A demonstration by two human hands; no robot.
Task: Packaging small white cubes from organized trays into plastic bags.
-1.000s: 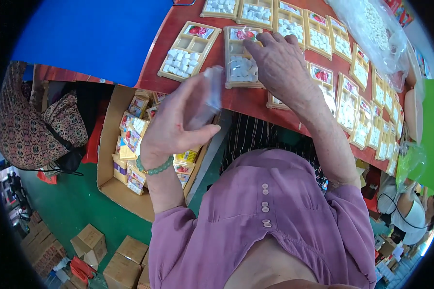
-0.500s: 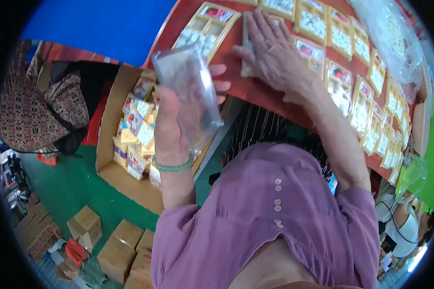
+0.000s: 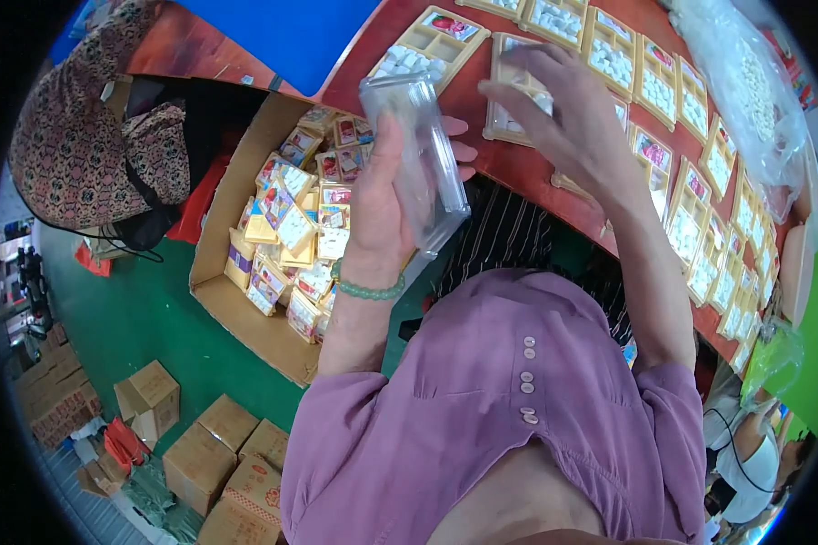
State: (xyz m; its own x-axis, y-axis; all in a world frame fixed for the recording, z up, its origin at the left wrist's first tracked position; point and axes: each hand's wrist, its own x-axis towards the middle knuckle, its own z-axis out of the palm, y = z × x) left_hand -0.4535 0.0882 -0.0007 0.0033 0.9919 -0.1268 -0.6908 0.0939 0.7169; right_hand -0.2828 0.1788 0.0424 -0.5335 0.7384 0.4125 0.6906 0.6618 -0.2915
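Observation:
My left hand (image 3: 379,204) is closed around a stack of clear plastic lids (image 3: 432,173), held tilted over the near edge of the red table. Just above a pale yellow tray (image 3: 509,120), my right hand (image 3: 568,113) is raised with thumb and fingers apart and nothing in its grip. That tray looks covered by a clear lid, and white pieces show through it; the hand hides part of it. To its left lies an uncovered-looking tray (image 3: 427,45) with a strawberry picture, white pieces in one section and smaller sections beside them.
Rows of similar filled trays (image 3: 682,213) run along the table (image 3: 491,168) to the right. A clear bag of white pieces (image 3: 745,82) lies beyond them. Below left, an open carton (image 3: 245,336) holds many packed trays. A person in patterned clothing (image 3: 73,154) is at far left.
My right hand has lifted off the tray it lay flat on, its fingers now bent. The left hand with the lids appears farther right, and the whole view has shifted a little.

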